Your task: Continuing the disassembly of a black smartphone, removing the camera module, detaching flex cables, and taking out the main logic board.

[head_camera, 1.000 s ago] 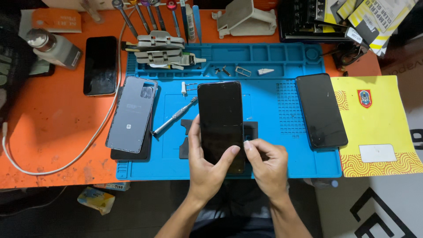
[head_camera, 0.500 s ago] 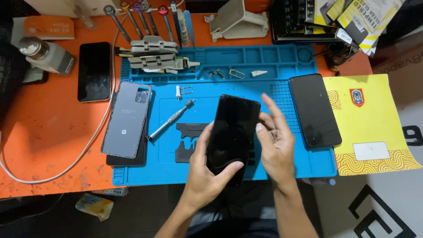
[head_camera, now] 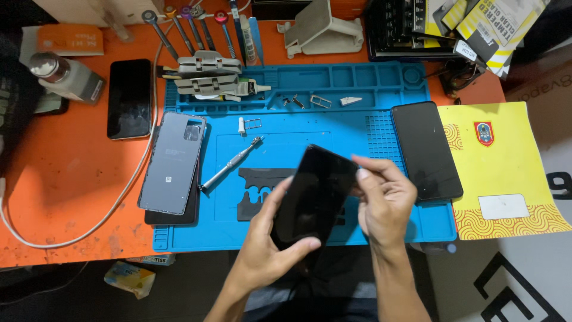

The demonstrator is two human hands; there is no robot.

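Both of my hands hold a black phone [head_camera: 313,194] with a dark screen, lifted and tilted over the blue work mat [head_camera: 280,128]. My left hand [head_camera: 268,244] cradles its lower end from below, thumb across the bottom corner. My right hand [head_camera: 384,203] pinches its upper right edge with fingertips. Beneath the phone, a black flat holder piece [head_camera: 256,182] lies on the mat. A metal screwdriver [head_camera: 229,164] rests just left of it.
Another black phone [head_camera: 426,149] lies at the mat's right edge, beside a yellow envelope [head_camera: 506,173]. A grey phone back cover [head_camera: 174,162] and a third dark phone [head_camera: 129,98] lie left. Clamps [head_camera: 205,74], screwdrivers, a white cable [head_camera: 89,223] and a bottle [head_camera: 65,77] sit on the orange table.
The phone has come up off the mat and tilted to the right. My right hand has shifted from its lower edge to its upper right edge.
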